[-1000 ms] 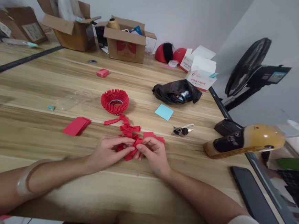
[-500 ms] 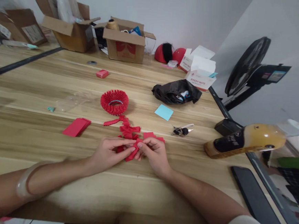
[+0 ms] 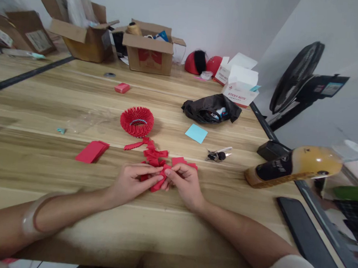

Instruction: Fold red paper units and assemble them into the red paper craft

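Observation:
Between my two hands is a small red paper strip [image 3: 159, 183]. My left hand [image 3: 133, 184] pinches its left side, thumb and fingers closed on it. From the other side, my right hand [image 3: 184, 184] grips the same strip between thumb and fingers. Just beyond my fingertips lies a loose heap of folded red paper pieces [image 3: 155, 153]. More flat red paper slips [image 3: 178, 161] show behind my right hand. Farther back stands a round red basket [image 3: 136, 121] built of many folded paper points, with a pale blue ring inside. A stack of red paper [image 3: 91, 152] lies to the left.
A light blue paper square [image 3: 197, 133], keys [image 3: 218, 154] and a black bag [image 3: 212, 109] lie to the right. A large yellow bottle [image 3: 292, 165] and a phone [image 3: 308, 239] sit near the right edge. Cardboard boxes [image 3: 151, 55] line the back; a fan [image 3: 297, 79] stands beyond the table.
Almost nothing differs. Both hands keep their hold on the red paper strip with only slight finger movement, and the view has shifted a touch.

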`<state>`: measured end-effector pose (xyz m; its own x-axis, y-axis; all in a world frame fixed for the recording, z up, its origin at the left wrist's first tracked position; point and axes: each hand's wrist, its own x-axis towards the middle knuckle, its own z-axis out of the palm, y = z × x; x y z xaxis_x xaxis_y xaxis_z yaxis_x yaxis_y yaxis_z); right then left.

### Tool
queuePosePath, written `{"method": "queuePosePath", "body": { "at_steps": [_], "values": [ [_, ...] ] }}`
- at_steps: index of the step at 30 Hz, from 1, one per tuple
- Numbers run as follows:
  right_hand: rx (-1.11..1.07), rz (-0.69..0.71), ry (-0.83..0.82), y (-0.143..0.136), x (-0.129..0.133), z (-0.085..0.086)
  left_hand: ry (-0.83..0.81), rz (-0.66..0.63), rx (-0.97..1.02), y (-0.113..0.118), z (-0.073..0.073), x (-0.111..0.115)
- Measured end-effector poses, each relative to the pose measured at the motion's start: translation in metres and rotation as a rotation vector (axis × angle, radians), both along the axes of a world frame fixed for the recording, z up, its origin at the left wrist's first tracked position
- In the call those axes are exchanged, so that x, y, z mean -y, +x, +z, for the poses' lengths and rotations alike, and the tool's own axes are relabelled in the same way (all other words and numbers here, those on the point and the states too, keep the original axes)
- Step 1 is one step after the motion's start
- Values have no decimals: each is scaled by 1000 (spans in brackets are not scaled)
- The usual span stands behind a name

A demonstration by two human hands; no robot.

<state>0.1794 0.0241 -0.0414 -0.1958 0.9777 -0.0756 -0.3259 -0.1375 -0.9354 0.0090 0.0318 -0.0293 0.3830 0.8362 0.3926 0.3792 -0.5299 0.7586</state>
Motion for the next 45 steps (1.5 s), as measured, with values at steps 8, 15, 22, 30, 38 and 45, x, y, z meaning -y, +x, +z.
{"method": "queuePosePath", "body": {
  "at_steps": [8,15,22,30,38,45],
  "values": [
    [-16,-16,22,0,0,-1,48,-6,3,0,2,0],
    [0,-57,87,2,0,-2,69,-1,12,2,3,0],
    [57,36,82,2,0,-6,174,54,19,0,2,-1],
    [156,82,98,2,3,-7,175,49,36,0,1,-1],
    [131,19,94,4,0,-4,140,28,12,0,3,-2],
    [239,81,115,3,1,-6,128,43,24,0,1,-1]
  ]
}}
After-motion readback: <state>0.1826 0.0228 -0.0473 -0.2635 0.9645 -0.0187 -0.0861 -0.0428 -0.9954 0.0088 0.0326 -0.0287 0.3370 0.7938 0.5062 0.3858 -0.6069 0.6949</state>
